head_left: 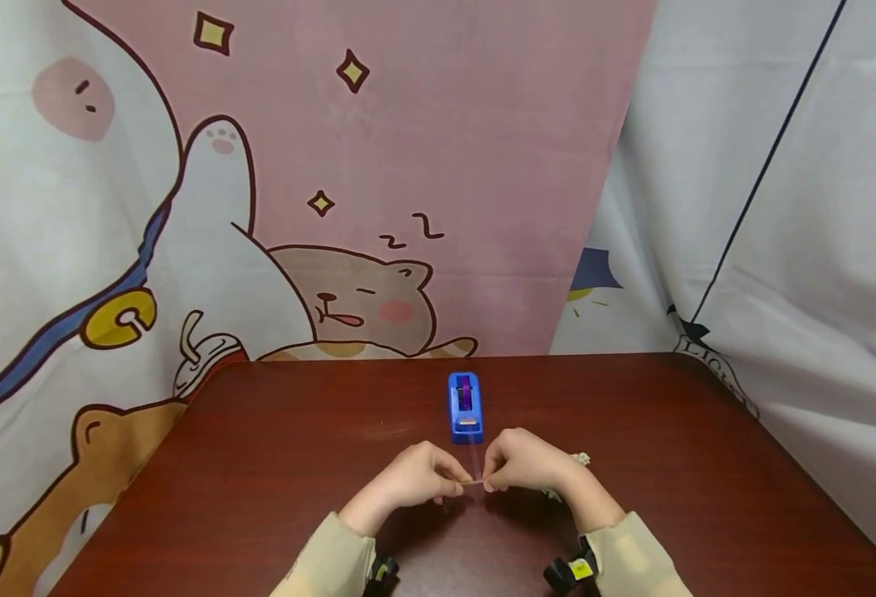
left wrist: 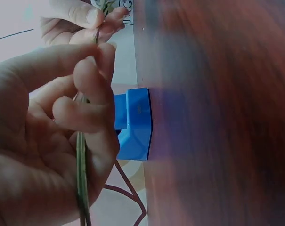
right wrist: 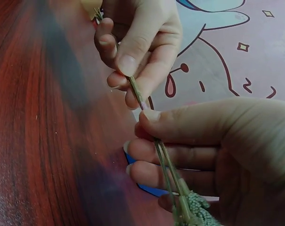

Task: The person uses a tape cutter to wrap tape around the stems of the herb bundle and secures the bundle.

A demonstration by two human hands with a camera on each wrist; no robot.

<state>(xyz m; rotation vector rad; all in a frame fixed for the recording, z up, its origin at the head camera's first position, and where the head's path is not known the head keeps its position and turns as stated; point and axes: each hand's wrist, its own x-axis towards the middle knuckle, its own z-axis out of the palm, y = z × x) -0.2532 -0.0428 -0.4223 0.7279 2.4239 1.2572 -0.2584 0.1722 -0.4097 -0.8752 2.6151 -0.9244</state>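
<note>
A thin bundle of green stems [right wrist: 166, 162] runs between the two hands just in front of the blue tape dispenser [head_left: 455, 414]. My left hand [head_left: 417, 476] pinches it between thumb and fingers, its lower length crossing the palm in the left wrist view. Close by, my right hand [head_left: 531, 462] pinches the same stems with the thumb against the fingers. Beyond the right hand, the bundle ends in a bumpy, pale green flower cluster [right wrist: 201, 209]. A clear strip of tape [head_left: 474, 458] stretches from the dispenser to the stems between the fingertips.
The hands are above a dark red-brown wooden table [head_left: 296, 439]. The dispenser stands beyond them and holds a purple-cored roll [head_left: 464, 392]. A cartoon-printed cloth [head_left: 483, 166] hangs behind the table's far edge. Each wrist wears a small black camera [head_left: 561, 574].
</note>
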